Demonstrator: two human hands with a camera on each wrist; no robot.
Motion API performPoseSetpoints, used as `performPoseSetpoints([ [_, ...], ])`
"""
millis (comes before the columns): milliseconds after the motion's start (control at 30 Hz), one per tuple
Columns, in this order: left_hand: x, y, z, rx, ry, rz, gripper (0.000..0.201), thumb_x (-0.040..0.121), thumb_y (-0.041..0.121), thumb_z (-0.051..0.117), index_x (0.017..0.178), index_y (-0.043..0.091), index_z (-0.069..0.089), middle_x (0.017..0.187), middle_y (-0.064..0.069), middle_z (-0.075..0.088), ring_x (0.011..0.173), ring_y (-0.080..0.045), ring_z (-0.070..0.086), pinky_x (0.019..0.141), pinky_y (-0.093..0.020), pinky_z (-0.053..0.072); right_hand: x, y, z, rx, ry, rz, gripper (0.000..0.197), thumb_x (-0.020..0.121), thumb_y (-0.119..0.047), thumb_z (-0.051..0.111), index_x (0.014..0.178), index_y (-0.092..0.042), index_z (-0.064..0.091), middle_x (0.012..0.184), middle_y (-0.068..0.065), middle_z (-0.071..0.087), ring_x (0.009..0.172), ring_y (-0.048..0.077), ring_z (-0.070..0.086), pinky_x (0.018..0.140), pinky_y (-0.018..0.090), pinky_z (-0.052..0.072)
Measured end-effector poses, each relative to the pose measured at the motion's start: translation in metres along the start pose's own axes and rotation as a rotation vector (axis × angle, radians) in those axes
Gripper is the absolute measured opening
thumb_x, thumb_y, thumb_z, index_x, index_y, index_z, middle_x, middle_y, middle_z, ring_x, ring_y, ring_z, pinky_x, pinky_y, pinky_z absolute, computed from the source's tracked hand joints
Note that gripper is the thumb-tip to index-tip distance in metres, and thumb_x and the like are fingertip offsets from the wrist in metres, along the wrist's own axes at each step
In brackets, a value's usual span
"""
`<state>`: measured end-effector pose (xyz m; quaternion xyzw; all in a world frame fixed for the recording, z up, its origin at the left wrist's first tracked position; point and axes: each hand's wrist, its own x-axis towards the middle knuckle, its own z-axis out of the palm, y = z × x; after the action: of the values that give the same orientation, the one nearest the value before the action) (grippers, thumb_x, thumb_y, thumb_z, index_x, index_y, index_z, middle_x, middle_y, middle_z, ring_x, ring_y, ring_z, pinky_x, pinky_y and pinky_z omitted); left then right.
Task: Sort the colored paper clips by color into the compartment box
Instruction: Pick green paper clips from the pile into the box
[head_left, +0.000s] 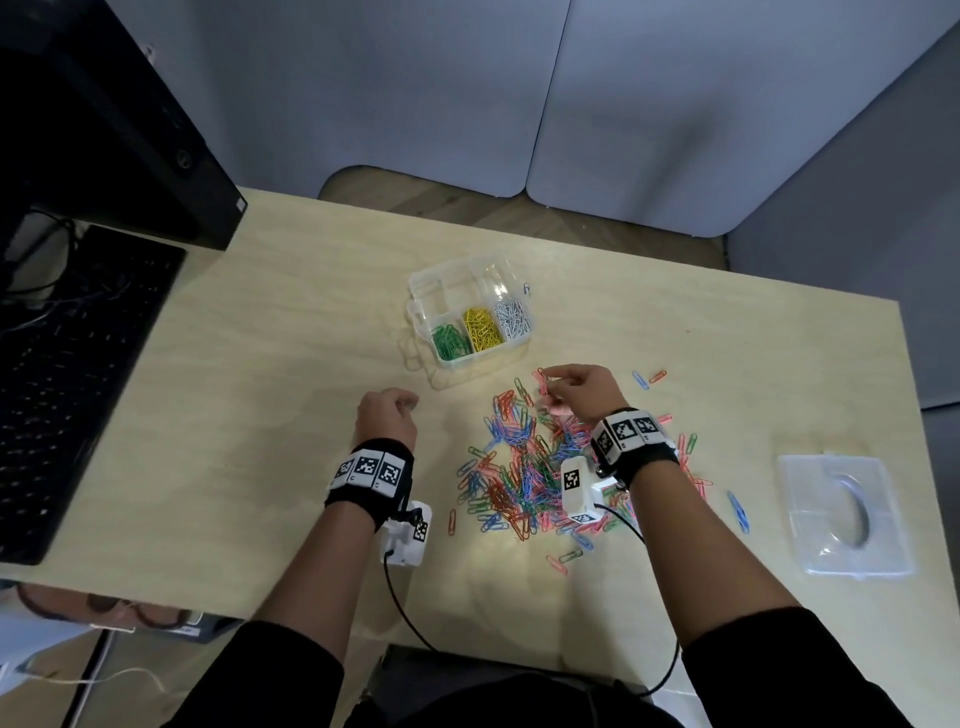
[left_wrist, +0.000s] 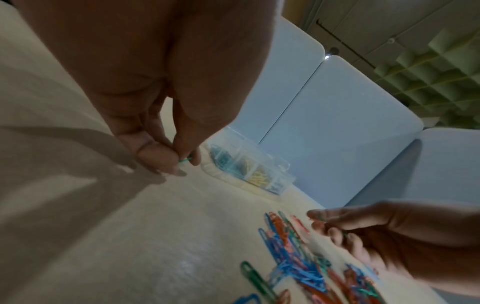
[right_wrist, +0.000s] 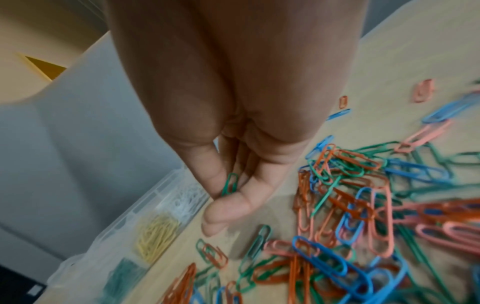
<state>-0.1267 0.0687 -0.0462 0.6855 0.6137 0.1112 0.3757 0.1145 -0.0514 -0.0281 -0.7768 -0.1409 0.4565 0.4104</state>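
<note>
A clear compartment box (head_left: 511, 345) stands mid-table; its near cells hold green clips (head_left: 451, 341), yellow clips (head_left: 482, 327) and white clips (head_left: 513, 318). A mixed pile of blue, orange, pink and green paper clips (head_left: 524, 467) lies in front of it. My right hand (head_left: 558, 387) hovers over the pile's far edge and pinches a green clip (right_wrist: 230, 186) between thumb and fingers. My left hand (head_left: 402, 408) hangs left of the pile, near the box, fingers curled around a green clip (left_wrist: 186, 160).
The box's clear lid (head_left: 844, 514) lies at the right of the table (head_left: 291, 395). A black keyboard (head_left: 67, 384) and a dark computer case (head_left: 104, 119) fill the left side. A few stray clips (head_left: 647, 378) lie right of the pile. Grey partition panels (head_left: 675, 104) stand behind.
</note>
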Motion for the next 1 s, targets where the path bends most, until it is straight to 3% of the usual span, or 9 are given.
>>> performPoseSetpoints([
  [133,-0.008,0.014,0.006,-0.063,-0.124,-0.011,0.022,0.088,-0.003,0.052,0.090,0.013,0.067,0.088,-0.009,0.071,0.082,-0.026,0.066,0.073,-0.026,0.049,-0.006,-0.007,-0.007,0.004,-0.017,-0.005,0.011,0.088,0.008,0.061,0.095,0.004,0.068,0.085,0.022,0.071,0.066,0.026,0.070,0.064,0.028,0.060],
  [233,-0.013,0.023,0.009,-0.051,-0.172,-0.001,0.024,0.088,0.000,0.041,0.085,0.014,0.059,0.078,-0.009,0.063,0.076,-0.032,0.060,0.067,-0.033,0.046,-0.004,-0.010,-0.008,0.048,-0.022,-0.011,0.003,0.088,-0.002,0.067,0.087,-0.003,0.065,0.080,0.016,0.069,0.062,0.022,0.064,0.061,0.030,0.055],
  [300,-0.017,0.025,0.011,-0.058,-0.219,0.007,0.020,0.091,0.009,0.042,0.080,0.013,0.058,0.073,-0.009,0.060,0.075,-0.033,0.060,0.064,-0.033,0.043,0.002,-0.008,-0.003,-0.021,-0.017,-0.046,0.017,0.087,-0.019,0.073,0.079,-0.008,0.064,0.074,0.009,0.065,0.058,0.016,0.057,0.060,0.029,0.049],
  [400,-0.024,0.023,0.011,0.000,-0.329,0.057,0.016,0.091,0.024,0.053,0.079,0.017,0.061,0.077,-0.005,0.067,0.078,-0.028,0.063,0.069,-0.031,0.047,0.013,-0.006,0.015,-0.383,0.042,-0.118,0.031,0.078,-0.038,0.081,0.072,-0.011,0.069,0.071,0.000,0.069,0.060,0.010,0.059,0.063,0.026,0.051],
  [500,-0.029,0.015,0.012,0.099,-0.460,0.154,0.002,0.080,0.024,0.069,0.080,0.026,0.068,0.083,0.005,0.071,0.080,-0.014,0.066,0.075,-0.024,0.052,0.018,-0.005,0.034,-0.564,0.124,-0.151,0.021,0.074,-0.036,0.083,0.075,-0.017,0.073,0.076,0.000,0.073,0.071,0.015,0.066,0.070,0.030,0.056],
  [633,-0.031,0.013,0.017,0.218,-0.496,0.267,0.007,0.075,0.024,0.079,0.077,0.027,0.072,0.081,0.010,0.071,0.076,-0.008,0.064,0.075,-0.023,0.052,0.018,-0.007,0.042,-0.654,0.129,-0.163,0.009,0.080,-0.024,0.073,0.074,-0.017,0.074,0.078,0.003,0.073,0.075,0.021,0.068,0.073,0.035,0.059],
  [767,-0.030,0.016,0.020,0.265,-0.514,0.283,0.008,0.077,0.026,0.079,0.074,0.027,0.071,0.082,0.008,0.069,0.076,-0.011,0.062,0.074,-0.025,0.051,0.013,-0.001,0.025,-0.509,0.072,-0.181,0.014,0.086,-0.024,0.071,0.088,-0.011,0.071,0.084,0.001,0.070,0.077,0.014,0.063,0.072,0.028,0.049],
  [900,-0.028,0.018,0.022,0.339,-0.587,0.312,0.006,0.087,0.024,0.068,0.082,0.023,0.065,0.089,0.002,0.069,0.081,-0.016,0.062,0.075,-0.025,0.047,0.005,0.002,0.009,0.035,-0.046,-0.088,0.012,0.089,0.000,0.063,0.092,-0.009,0.069,0.100,0.025,0.070,0.081,0.030,0.065,0.077,0.041,0.056],
  [1000,-0.029,0.019,0.021,0.353,-0.571,0.304,0.014,0.097,0.026,0.048,0.093,0.015,0.056,0.089,-0.006,0.064,0.081,-0.025,0.058,0.072,-0.033,0.044,-0.002,0.000,0.010,0.144,-0.147,-0.030,0.018,0.094,-0.002,0.054,0.097,-0.005,0.071,0.091,0.018,0.064,0.075,0.027,0.061,0.072,0.033,0.053],
])
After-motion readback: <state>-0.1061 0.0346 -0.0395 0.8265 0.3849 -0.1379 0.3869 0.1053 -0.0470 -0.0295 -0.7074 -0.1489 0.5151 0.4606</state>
